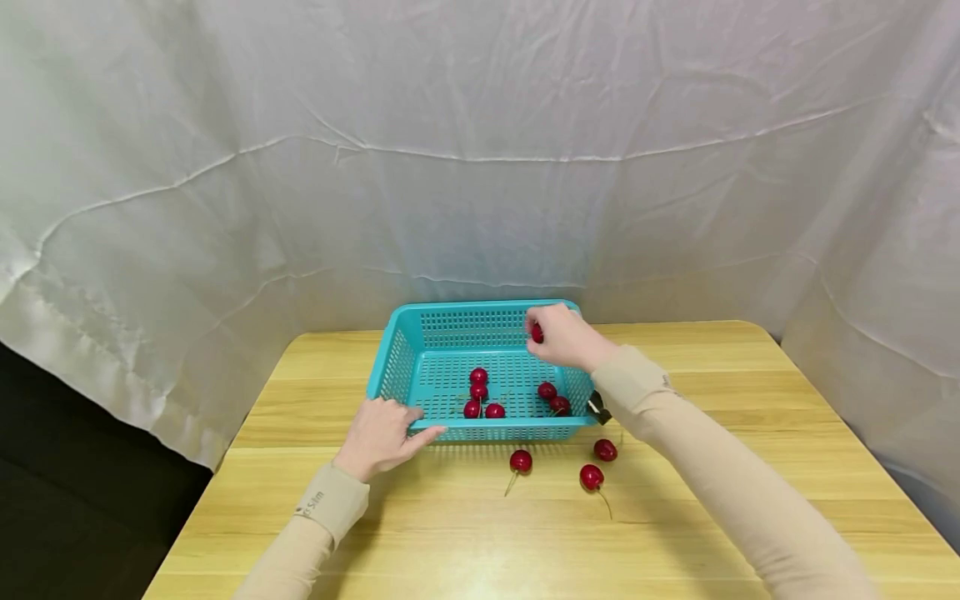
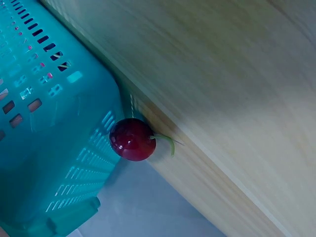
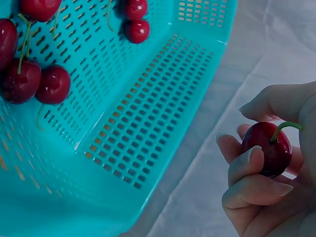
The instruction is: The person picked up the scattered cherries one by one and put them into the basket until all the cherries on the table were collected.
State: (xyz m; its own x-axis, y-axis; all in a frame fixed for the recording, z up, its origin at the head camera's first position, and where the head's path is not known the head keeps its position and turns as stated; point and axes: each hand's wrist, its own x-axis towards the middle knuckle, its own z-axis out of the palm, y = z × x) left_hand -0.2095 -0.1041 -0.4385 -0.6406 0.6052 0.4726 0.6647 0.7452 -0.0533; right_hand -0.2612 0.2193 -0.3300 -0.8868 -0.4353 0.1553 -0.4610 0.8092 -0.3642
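My left hand (image 1: 382, 435) holds the front left corner of a turquoise plastic basket (image 1: 491, 423), with the thumb along the front rim. Over the basket's right side, my right hand (image 1: 564, 335) pinches a dark red cherry (image 3: 266, 148) between thumb and fingers; its green stem points toward the palm in the right wrist view. Several cherries (image 1: 478, 392) lie on the basket floor near the front, and a pair (image 1: 547, 390) sits toward its right end. In the left wrist view, one stemmed cherry (image 2: 132, 139) appears beside the basket's outer wall (image 2: 74, 123).
Three cherries lie in front of the basket on the wooden table (image 1: 465, 533): one near the middle (image 1: 521, 461) and two farther right, a nearer one (image 1: 592, 477) and a farther one (image 1: 605, 450). A pale cloth (image 1: 480, 208) hangs behind the table.
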